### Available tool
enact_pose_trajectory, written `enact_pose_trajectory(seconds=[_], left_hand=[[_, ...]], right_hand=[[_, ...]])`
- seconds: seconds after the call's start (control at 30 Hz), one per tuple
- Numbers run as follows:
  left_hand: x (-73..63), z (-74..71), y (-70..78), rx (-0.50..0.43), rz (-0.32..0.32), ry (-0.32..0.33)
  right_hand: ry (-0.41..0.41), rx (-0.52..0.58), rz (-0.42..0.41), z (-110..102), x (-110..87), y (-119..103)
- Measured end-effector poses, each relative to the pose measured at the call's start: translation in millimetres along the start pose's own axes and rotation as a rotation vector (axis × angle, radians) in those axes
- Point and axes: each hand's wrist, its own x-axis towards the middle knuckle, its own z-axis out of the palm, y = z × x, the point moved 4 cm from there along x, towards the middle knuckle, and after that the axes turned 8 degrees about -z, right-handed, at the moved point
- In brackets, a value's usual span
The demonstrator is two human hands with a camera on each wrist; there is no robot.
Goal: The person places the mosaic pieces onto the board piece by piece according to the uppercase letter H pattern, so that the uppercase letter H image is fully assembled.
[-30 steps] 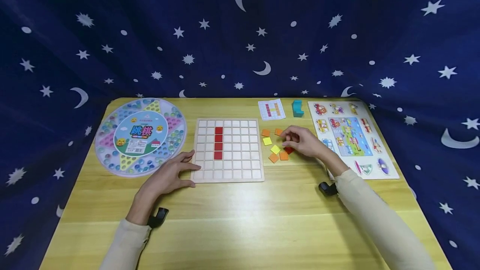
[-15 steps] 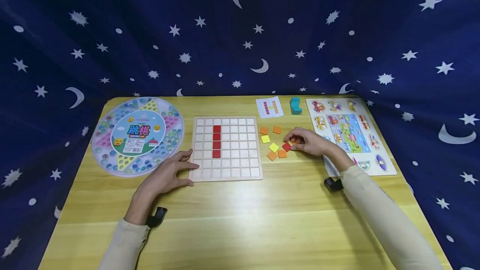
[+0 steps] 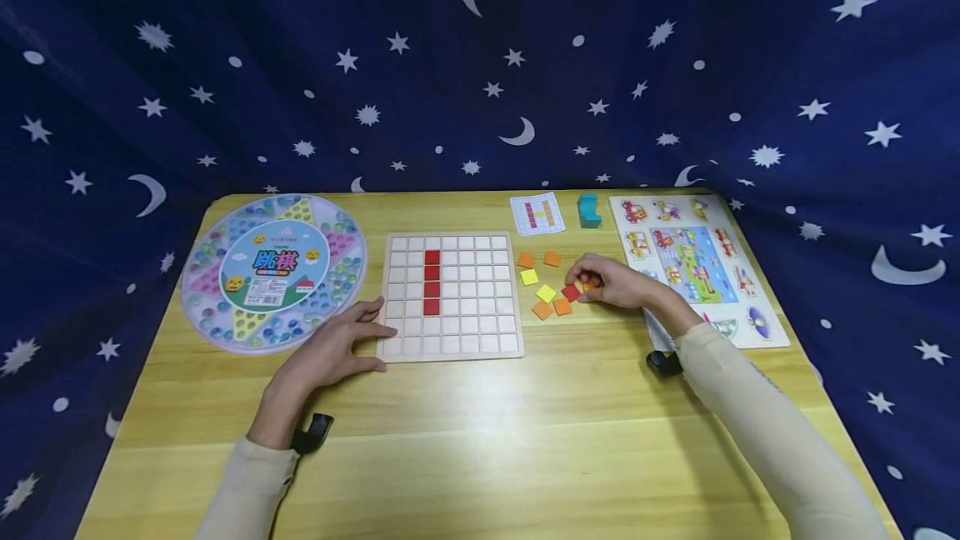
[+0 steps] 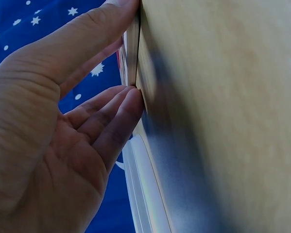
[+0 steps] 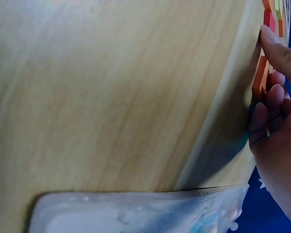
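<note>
My left hand [image 3: 333, 350] rests at the lower left of a wooden grid board [image 3: 480, 328], with fingers extended. Its fingertips touch the board's edge in the left wrist view. Several red tiles [image 3: 432, 273] form a vertical column in the grid. To the right of the board, the thumb and index finger of my right hand [image 3: 618, 282] pinch a loose red tile [image 3: 572, 293]. An orange tile [image 5: 261, 77] lies under that hand's fingers in the right wrist view. Yellow tiles [image 3: 546, 294] and more orange tiles [image 3: 552, 258] lie around them.
A pattern card [image 3: 537, 213] and a teal block [image 3: 588, 211] are behind the tiles. At far left sits a round Chinese checkers box [image 3: 273, 273] with marbles. A picture puzzle board [image 3: 697, 273] lies at right, partly behind my right wrist.
My right hand has shifted slightly right and its fingers have come down around the red tile, now more exposed. The left hand stays at the board; the whole head view has shifted slightly.
</note>
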Motion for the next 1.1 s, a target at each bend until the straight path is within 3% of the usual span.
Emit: enact_pose_trajectory(seconds=[0.17, 0.7, 1.1], left_hand=[[0.2, 0.6, -0.4, 0.004, -0.003, -0.002], [-0.9, 0.3, 1.5, 0.011, -0.006, 0.003], [-0.6, 2.1, 0.5, 0.012, -0.014, 0.005]], right_hand=[[-0.024, 0.023, 0.039, 1.1, 1.8, 1.7], [-0.028, 0.029, 0.055, 1.8, 3.1, 2.6], [0.038, 0.041, 0.100, 2.6, 3.2, 8.0]])
